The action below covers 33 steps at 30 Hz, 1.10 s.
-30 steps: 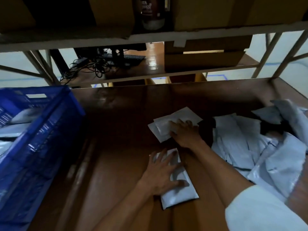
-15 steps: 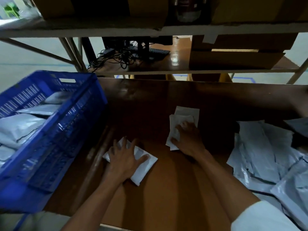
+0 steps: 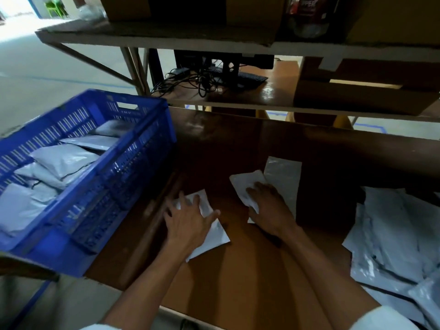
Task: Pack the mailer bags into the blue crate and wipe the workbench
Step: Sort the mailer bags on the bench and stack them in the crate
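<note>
Left hand (image 3: 188, 222): fingers spread, pressing flat white plastic mailer bag (image 3: 217, 236).
Right hand (image 3: 270, 210): fingers extended over smaller white plastic pouch (image 3: 245, 184).

Packing or warehouse workstation: brown workbench (image 3: 250, 270) under steel-framed shelving (image 3: 166, 40) holding cardboard boxes (image 3: 362, 96), a blue crate (image 3: 78, 236) of mailer bags (image 3: 62, 160), bare concrete floor (image 3: 59, 75).

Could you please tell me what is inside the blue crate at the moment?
Several grey mailer bags lie piled inside the blue crate; whatever lies beneath them is covered.
</note>
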Tool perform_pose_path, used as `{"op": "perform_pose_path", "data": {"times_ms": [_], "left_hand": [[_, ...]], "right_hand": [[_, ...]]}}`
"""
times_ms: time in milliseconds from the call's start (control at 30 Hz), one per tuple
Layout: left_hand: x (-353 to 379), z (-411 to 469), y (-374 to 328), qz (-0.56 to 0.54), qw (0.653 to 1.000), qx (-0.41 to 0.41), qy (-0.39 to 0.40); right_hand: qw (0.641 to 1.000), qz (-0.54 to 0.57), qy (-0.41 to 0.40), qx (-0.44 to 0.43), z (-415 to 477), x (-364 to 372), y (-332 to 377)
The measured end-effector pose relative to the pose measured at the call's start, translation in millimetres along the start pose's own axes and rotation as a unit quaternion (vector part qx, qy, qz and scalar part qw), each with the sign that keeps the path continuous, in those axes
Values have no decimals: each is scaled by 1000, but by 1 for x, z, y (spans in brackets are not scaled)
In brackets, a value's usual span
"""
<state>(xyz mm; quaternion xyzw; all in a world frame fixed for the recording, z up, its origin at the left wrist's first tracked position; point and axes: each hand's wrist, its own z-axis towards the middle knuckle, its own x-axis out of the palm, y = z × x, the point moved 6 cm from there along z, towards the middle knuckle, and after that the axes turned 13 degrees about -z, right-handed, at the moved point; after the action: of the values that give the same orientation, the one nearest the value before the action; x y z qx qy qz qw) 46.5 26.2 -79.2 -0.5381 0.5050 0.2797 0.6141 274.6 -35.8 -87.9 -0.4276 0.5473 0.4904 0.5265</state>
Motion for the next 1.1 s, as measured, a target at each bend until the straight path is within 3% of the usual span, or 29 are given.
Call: {"op": "perform_pose_path", "data": {"times_ms": [100,233,367,533,667,767,900,1100], "left_hand": [[9,-13,-4,65,994,-79,30],[15,-13,-11,94,994,-42,33],[14,-14,2,4,998,-1,57],[-69,0,7,-37,996,17,-74],[-188,23,15,-39,978,34,-203],[-258,50,46,-19,963,-11,-268],[-295,102,109,-36,964,-128,-230],[-276,172,167,-31,963,-215,-158]], "right_hand": [[1000,3,-10,-7,2,4,16],[999,-41,23,-4,8,20,28],[998,-54,10,-27,13,17,42],[995,0,-78,-59,48,-21,78],[968,45,-215,-125,105,-107,134],[945,70,-266,-175,155,-169,185],[919,41,-281,-275,223,-212,260],[906,-51,-182,-378,314,-179,342]]}}
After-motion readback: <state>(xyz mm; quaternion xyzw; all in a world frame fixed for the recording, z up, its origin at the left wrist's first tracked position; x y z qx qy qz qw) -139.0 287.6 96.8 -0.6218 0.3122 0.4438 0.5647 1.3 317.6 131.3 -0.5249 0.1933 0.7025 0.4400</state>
